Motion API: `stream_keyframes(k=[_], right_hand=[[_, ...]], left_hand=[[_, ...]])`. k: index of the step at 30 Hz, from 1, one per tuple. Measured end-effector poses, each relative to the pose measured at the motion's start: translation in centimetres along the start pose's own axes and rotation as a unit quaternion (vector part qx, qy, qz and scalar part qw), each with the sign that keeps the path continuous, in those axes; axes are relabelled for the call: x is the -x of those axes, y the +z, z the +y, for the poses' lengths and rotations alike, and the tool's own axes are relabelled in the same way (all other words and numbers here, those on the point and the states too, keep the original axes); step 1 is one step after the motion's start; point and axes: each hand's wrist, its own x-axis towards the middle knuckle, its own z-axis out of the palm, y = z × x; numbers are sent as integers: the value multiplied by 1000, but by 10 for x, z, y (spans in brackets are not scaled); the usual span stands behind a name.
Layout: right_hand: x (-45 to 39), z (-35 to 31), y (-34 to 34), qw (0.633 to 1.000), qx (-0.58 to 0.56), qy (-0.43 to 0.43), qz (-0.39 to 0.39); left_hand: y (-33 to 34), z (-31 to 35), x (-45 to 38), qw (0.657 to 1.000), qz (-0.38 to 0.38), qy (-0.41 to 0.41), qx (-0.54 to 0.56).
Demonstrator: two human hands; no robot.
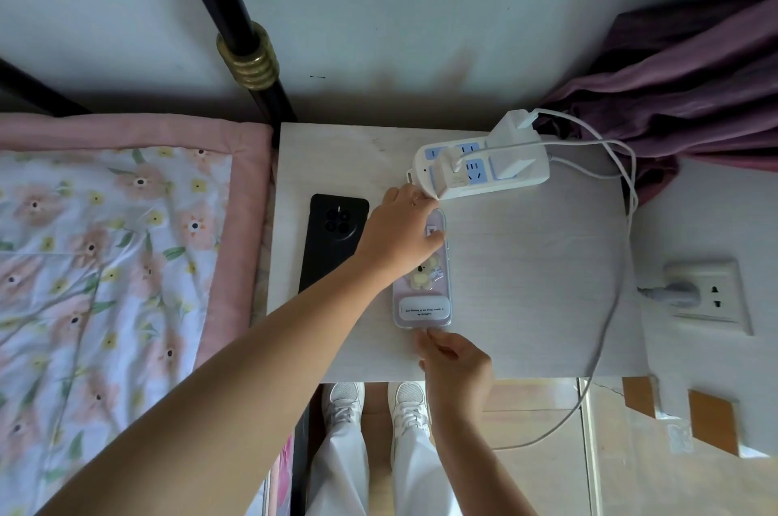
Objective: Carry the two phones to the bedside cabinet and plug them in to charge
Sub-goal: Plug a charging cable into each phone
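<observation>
Two phones lie face down on the white bedside cabinet (526,263). The black phone (330,241) rests near the cabinet's left edge, untouched. To its right is the phone in a pale purple case (423,296) with a flower sticker. My left hand (400,233) presses down on that phone's upper half. My right hand (456,364) pinches the plug end of a white charging cable (606,326) right at the phone's bottom edge. The plug tip is hidden by my fingers.
A white power strip (484,166) with three chargers plugged in sits at the cabinet's back. Its cables loop off the right side. A wall socket (707,296) is at the right, a purple curtain (682,86) behind, and a floral bed quilt (105,263) at the left.
</observation>
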Motion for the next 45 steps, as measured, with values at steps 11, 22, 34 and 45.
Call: stream_keyframes(k=[11,22,34,45], right_hand=[[8,0,4,985,141,-93,30],[-4,-5,-13,963,201,-178,-36],[17,28,-24,907,181,-371,-83],[22,104,7,783,354,-438,-263]], left_hand=[[5,-6,5,999,13,32,-27],[-1,-19,29,996,30,42,74],[27,-22,107,977,169,-39,120],[77,-28,188,931,338,-88,104]])
